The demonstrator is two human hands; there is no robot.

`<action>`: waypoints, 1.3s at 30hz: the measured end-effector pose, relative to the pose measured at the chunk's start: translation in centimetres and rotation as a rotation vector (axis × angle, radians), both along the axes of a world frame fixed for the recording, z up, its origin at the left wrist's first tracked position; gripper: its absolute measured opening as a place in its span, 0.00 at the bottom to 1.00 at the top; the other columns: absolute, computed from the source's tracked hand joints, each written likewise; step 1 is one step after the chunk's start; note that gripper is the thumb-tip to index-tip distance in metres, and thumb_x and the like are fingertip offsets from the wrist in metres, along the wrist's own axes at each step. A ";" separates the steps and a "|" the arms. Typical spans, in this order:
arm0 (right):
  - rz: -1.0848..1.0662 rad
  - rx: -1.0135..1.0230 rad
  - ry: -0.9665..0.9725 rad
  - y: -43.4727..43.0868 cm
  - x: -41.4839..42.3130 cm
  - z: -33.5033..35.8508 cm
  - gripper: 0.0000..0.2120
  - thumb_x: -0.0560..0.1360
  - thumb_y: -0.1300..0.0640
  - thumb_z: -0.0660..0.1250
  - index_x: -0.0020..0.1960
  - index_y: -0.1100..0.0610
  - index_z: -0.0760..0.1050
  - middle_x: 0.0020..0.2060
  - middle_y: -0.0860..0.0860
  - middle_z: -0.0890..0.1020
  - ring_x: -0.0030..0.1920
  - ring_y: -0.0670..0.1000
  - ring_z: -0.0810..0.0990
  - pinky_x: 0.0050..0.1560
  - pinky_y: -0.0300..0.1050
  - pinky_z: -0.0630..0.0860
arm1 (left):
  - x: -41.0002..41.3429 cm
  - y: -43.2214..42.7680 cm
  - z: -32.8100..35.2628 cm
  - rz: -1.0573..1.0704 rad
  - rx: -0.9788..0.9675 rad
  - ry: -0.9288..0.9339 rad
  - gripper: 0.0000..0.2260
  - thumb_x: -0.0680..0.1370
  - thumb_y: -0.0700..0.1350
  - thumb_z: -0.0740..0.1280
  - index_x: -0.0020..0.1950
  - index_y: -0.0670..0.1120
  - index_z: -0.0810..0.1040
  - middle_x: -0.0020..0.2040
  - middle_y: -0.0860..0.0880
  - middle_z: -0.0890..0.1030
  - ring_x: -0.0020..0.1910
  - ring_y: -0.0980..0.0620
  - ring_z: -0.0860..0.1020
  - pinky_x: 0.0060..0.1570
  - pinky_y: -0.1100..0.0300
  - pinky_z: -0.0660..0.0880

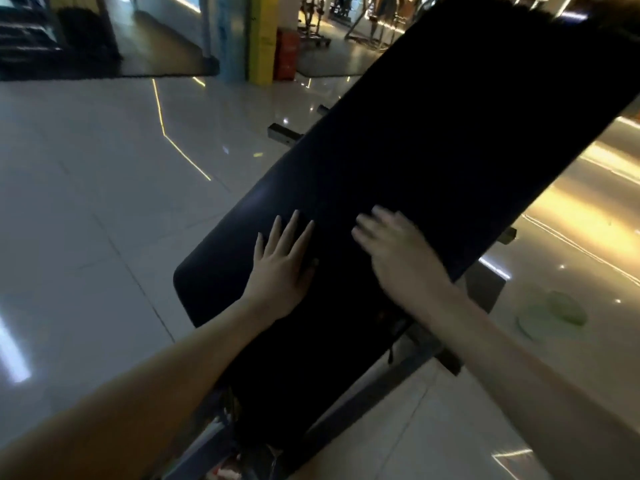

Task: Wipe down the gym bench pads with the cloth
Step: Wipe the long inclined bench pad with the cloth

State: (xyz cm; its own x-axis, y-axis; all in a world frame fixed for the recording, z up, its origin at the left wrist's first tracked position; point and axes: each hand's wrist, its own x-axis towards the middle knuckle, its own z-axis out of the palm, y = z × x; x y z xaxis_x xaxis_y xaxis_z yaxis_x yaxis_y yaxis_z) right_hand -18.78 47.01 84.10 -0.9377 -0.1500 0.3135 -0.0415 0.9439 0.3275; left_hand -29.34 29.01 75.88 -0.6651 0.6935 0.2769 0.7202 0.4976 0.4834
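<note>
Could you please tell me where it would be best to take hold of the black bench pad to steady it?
On the bench pad, probably the long left edge near the rounded lower corner, coming from the left: it overhangs the floor, so fingers can curl under, beside where the left hand lies flat.

black bench pad, pale grey glossy floor tiles, yellow pillar, red box

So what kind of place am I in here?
Most likely a gym: a long black padded bench fills the view, blurry metal exercise machines stand in the background, and there is a glossy pale tiled floor.
</note>
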 end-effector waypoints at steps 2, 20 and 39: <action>-0.165 -0.038 0.144 5.1 -0.9 4.2 0.21 0.71 0.67 0.56 0.60 0.66 0.79 0.60 0.63 0.80 0.63 0.67 0.76 0.63 0.66 0.69 | -0.6 0.7 1.2 -0.025 -0.008 0.006 0.28 0.83 0.54 0.54 0.81 0.53 0.47 0.81 0.51 0.42 0.78 0.46 0.37 0.76 0.45 0.39; -0.530 -0.395 0.479 -3.1 4.7 -2.4 0.23 0.75 0.58 0.57 0.67 0.59 0.75 0.69 0.55 0.73 0.74 0.58 0.63 0.73 0.64 0.54 | -1.0 10.0 9.8 -0.447 -0.164 0.282 0.31 0.83 0.47 0.58 0.80 0.56 0.44 0.80 0.50 0.36 0.78 0.44 0.35 0.75 0.44 0.36; -0.019 -1.638 1.265 9.6 5.6 6.6 0.17 0.81 0.67 0.57 0.62 0.50 0.75 0.57 0.44 0.79 0.59 0.35 0.76 0.60 0.32 0.72 | 3.8 23.4 19.6 -0.513 -0.175 0.603 0.27 0.84 0.52 0.53 0.81 0.52 0.48 0.81 0.49 0.42 0.80 0.50 0.41 0.76 0.42 0.38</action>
